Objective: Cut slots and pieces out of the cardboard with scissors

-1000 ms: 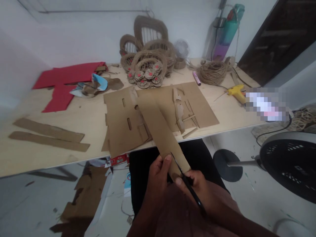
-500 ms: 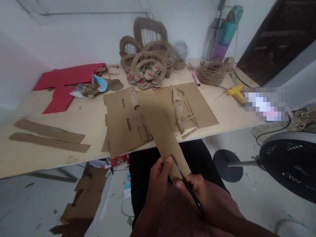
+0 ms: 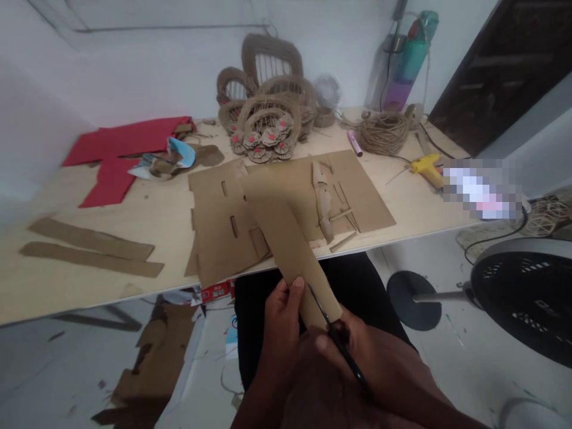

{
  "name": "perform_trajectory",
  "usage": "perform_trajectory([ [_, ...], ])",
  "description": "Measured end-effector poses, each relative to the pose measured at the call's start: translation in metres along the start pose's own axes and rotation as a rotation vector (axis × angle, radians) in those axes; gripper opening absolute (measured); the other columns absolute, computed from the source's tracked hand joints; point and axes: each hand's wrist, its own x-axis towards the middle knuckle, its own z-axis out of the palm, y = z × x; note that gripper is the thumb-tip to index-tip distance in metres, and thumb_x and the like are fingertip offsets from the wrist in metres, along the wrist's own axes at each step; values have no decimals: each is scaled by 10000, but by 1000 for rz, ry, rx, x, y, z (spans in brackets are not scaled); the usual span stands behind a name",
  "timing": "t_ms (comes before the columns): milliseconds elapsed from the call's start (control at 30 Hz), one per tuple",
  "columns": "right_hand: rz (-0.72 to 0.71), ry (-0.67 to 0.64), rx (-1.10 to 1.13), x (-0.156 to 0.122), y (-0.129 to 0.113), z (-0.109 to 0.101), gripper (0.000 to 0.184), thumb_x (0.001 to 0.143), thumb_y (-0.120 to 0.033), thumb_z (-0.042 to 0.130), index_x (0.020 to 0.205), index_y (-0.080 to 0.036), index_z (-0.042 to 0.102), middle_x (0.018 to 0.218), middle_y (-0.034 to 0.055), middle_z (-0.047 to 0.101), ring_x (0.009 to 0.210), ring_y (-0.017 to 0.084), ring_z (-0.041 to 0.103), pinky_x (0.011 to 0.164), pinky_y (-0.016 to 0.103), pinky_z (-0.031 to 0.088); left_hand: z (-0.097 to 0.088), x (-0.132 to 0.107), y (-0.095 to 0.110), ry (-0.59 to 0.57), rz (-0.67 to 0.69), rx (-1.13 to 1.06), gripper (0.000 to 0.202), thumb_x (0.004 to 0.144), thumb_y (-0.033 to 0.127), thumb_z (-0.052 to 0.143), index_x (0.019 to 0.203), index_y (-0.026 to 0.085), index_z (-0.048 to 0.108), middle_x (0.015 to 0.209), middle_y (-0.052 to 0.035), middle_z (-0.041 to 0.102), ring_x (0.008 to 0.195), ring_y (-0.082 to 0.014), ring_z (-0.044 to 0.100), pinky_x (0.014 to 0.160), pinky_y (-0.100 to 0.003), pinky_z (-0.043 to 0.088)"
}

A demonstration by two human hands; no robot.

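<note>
My left hand (image 3: pixel 279 322) pinches the near left edge of a long brown cardboard strip (image 3: pixel 286 244) that slopes from my lap up over the table edge. My right hand (image 3: pixel 357 351) is closed on black scissors (image 3: pixel 333 333), whose blades bite into the strip's near end just right of my left thumb. Both hands sit close together below the table edge, above my dark trousers. The scissor handles are hidden in my fingers.
Flat cardboard sheets with cut slots (image 3: pixel 227 220) lie on the wooden table (image 3: pixel 147 208), with two loose cardboard strips (image 3: pixel 89 250) at left, red paper (image 3: pixel 120 149), woven twine baskets (image 3: pixel 268 107), a twine coil (image 3: pixel 384 131) and a yellow glue gun (image 3: pixel 426 167). A black fan (image 3: pixel 522 298) stands at right; scraps litter the floor.
The cardboard strip has slid toward me and my left thumb has shifted slightly left along it. The scissors stay in the cut at the near end.
</note>
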Motion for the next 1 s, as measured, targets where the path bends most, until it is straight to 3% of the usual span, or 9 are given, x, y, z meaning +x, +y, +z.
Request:
perform_trajectory([
  [167,19,-50,32,-1,-10,-9,390,709,-583,523,839,-233,635,540,4,544,410,168,429,398,282,343,-1,0,-1,-37,6,5,241,743,381,654,823,154,662,682,-3,661,623,-128,567,563,-219,453],
  [300,185,-255,-29,0,-35,-28,541,715,-559,544,1136,-225,604,742,53,665,625,245,579,479,296,382,-1,1,-1,-46,8,1,244,750,384,650,842,158,666,745,-15,689,674,-137,588,613,-230,462],
  [367,270,-301,-43,0,-43,-35,575,707,-523,577,1197,-222,575,841,68,684,717,273,603,529,310,406,-1,2,-1,-37,10,-10,255,749,390,650,859,160,666,787,-24,701,721,-149,604,663,-244,469],
  [467,297,-285,33,1,-43,-37,451,683,-444,634,1074,-218,624,810,54,676,715,265,603,556,311,434,-2,3,-1,-22,-7,-15,293,749,406,643,904,158,666,832,-37,709,776,-170,617,698,-262,470],
  [667,148,-230,386,1,-28,-32,174,682,-369,683,794,-242,645,602,-30,587,595,189,575,588,279,471,-3,2,2,31,13,72,353,726,418,655,951,146,677,911,-56,710,885,-199,612,784,-277,456],
  [833,160,-170,494,2,-28,-30,182,651,-387,728,718,-235,654,597,-33,582,628,193,574,589,264,462,-2,-8,7,-7,78,220,381,762,450,609,987,150,678,943,-82,702,920,-240,615,785,-316,458],
  [1000,150,-186,638,7,-15,-17,244,614,-336,779,792,-219,661,696,-22,592,692,187,563,625,259,446,-1,-10,10,20,58,204,337,775,434,600,973,172,677,976,-72,702,967,-234,609,838,-324,446],
])
